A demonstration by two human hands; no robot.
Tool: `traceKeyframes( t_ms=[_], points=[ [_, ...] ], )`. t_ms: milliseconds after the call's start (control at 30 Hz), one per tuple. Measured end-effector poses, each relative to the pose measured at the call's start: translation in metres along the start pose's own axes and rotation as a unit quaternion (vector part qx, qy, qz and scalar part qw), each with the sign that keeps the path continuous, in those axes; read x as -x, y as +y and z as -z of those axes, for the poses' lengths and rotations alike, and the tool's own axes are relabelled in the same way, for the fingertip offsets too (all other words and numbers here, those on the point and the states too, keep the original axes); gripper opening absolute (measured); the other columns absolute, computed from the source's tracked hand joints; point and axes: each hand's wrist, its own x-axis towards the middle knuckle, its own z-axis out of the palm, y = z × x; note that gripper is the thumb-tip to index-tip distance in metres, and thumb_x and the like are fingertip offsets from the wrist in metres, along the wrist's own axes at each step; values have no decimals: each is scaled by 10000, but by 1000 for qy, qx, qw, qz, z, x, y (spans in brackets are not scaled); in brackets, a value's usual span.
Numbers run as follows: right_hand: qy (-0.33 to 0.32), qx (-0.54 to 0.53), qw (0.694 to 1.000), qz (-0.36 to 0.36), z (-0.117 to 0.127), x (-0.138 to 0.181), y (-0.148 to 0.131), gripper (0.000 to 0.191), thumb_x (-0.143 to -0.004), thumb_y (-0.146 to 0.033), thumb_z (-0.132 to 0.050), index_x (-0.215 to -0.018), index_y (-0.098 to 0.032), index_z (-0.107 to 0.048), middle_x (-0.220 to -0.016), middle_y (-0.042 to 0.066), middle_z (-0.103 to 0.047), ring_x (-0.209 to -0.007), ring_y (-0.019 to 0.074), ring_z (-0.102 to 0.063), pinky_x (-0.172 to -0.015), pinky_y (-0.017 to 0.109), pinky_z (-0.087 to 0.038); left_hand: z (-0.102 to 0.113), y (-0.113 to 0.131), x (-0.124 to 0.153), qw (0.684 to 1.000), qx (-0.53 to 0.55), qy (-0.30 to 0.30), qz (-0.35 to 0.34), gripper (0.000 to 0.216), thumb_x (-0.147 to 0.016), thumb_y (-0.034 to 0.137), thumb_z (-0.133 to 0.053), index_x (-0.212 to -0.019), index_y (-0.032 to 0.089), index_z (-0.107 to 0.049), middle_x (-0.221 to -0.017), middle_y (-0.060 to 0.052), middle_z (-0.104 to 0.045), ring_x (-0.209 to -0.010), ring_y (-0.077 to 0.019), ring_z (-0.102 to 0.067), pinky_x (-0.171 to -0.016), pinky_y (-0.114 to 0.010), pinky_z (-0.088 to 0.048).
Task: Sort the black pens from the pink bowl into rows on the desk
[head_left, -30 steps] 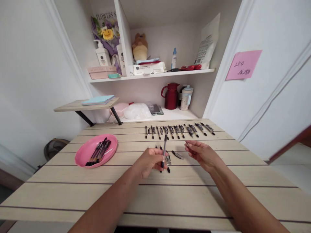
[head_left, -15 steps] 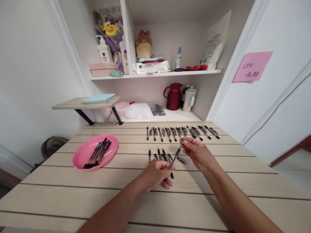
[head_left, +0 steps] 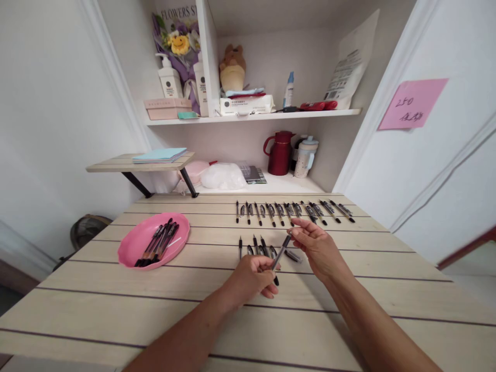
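Observation:
My left hand (head_left: 256, 274) is closed around the clear barrel of a pen (head_left: 279, 254), which tilts up to the right with its black grip end uppermost. At that end, my right hand (head_left: 314, 243) pinches thumb and finger together; whatever small thing lies between them is hidden. A loose dark pen cap (head_left: 293, 256) lies on the table just under my right hand. Beyond my left hand is a short row of uncapped pens (head_left: 256, 244) and caps, partly covered by the hand. Farther back runs a longer row of pens (head_left: 279, 214) with caps between them.
A pink dish (head_left: 127, 253) with several black pens and a white stick stands on the slatted table (head_left: 155, 315) at left. Behind it is a small raised shelf (head_left: 112, 164) bearing blue paper. A red jug (head_left: 279, 155) and a pale tumbler (head_left: 306, 157) stand at the back.
My right fingertips have come closer to the upper end of the pen. My left hand keeps its hold. The whole view has shifted slightly.

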Motion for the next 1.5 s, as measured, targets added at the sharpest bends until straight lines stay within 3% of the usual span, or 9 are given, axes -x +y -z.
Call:
traceKeyframes(
  t_ms=[233,400,600,767,933,1100,1233,1400,1500],
  points=[
    [14,-12,1000,20,-5,4,3,377,-571,-334,-734,-905,-203,-620,-625,-42,-564,-535,74,-493,-520,205,-400,-4,-10,-3,998,-30,35,-40,301,-677,215,-540,-961,148,-612,-737,-17,-603,-580,-104,-609,-500,-194,-468],
    [-74,-56,995,-30,-3,7,-4,337,-684,-426,-625,-926,-193,-641,-871,50,-634,-815,158,-574,-697,278,-450,-4,-14,-4,998,-32,33,-48,310,-691,209,-535,-988,153,-606,-735,-10,-601,-632,-117,-620,-540,-203,-481],
    [-73,-41,996,-36,-3,9,-3,195,-594,-338,-720,-646,-187,-608,-691,-1,-608,-681,124,-555,-671,260,-441,-3,-11,-3,998,-41,23,-50,302,-697,199,-521,-981,154,-613,-742,-13,-604,-627,-108,-615,-543,-194,-480],
    [-116,-70,990,-46,0,9,-4,239,-651,-381,-666,-790,-189,-638,-826,45,-635,-806,171,-572,-725,301,-443,-5,-9,-2,998,-37,30,-50,314,-686,198,-524,-983,149,-614,-724,-11,-599,-611,-103,-611,-531,-189,-475],
    [-82,-82,993,-27,2,7,0,133,-601,-282,-726,-650,-203,-631,-724,7,-626,-721,138,-560,-731,295,-433,-4,-10,-2,997,-32,27,-63,287,-677,210,-535,-941,139,-622,-749,-22,-614,-602,-100,-608,-530,-188,-472],
    [-136,-101,984,-54,1,9,-2,216,-643,-326,-691,-822,-210,-654,-841,44,-653,-824,179,-575,-768,333,-428,-4,-11,-3,997,-35,30,-60,308,-679,209,-536,-969,146,-619,-724,-19,-609,-607,-109,-612,-525,-191,-469],
    [-103,-78,991,-33,1,8,0,126,-607,-269,-725,-648,-205,-624,-727,-1,-632,-738,140,-568,-755,301,-428,-4,-11,-3,997,-39,27,-59,292,-674,202,-533,-942,136,-628,-719,-25,-613,-600,-108,-610,-519,-187,-466],
    [-125,-85,987,-54,1,6,1,239,-639,-335,-694,-837,-209,-650,-857,45,-650,-839,182,-577,-769,337,-435,-4,-12,-6,997,-28,45,-52,328,-663,203,-547,-976,135,-616,-699,-17,-605,-581,-104,-605,-516,-192,-464],
    [-91,-72,993,-31,1,5,3,164,-605,-310,-722,-695,-195,-646,-768,26,-642,-760,161,-578,-759,327,-440,-3,-13,-8,996,-32,55,-57,315,-658,196,-546,-959,144,-621,-701,-7,-606,-576,-101,-598,-516,-194,-456]
  ],
)
